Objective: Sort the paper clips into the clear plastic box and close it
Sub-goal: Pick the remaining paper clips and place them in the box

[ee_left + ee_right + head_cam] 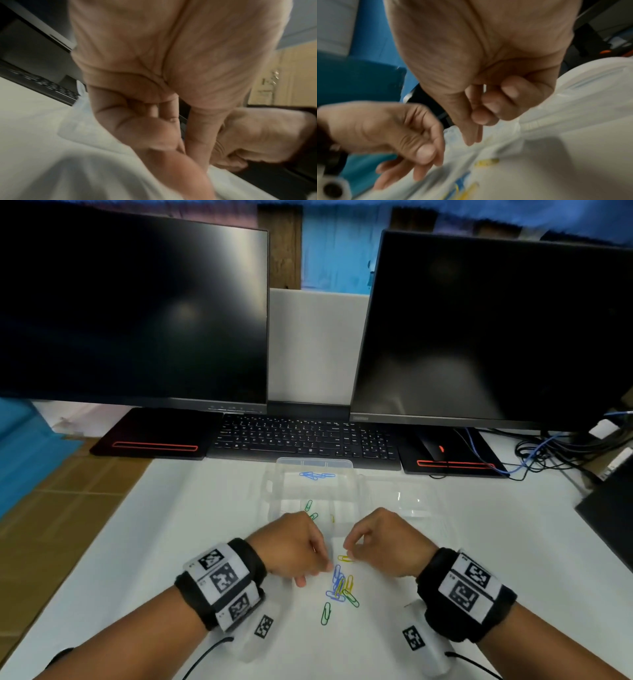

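The clear plastic box [274,491] lies open, its lid [407,501] flat to the right. It holds blue clips [317,475] at the back, green clips [310,508] and a yellow clip [332,518] nearer me. A mixed pile of paper clips [340,587] lies on the table in front of it, a lone green clip [326,613] below. My left hand [301,553] hovers at the pile's left, fingers loosely bent, holding nothing I can see. My right hand [366,542] has thumb and forefinger [471,135] pressed together just above a loose yellow clip [486,162].
A black keyboard [305,436] sits right behind the box, with two dark monitors [137,313] above it. A mouse [435,448] and cables [548,450] lie at the back right. The white table sheet [171,542] drops off at the left to brown cardboard [51,508].
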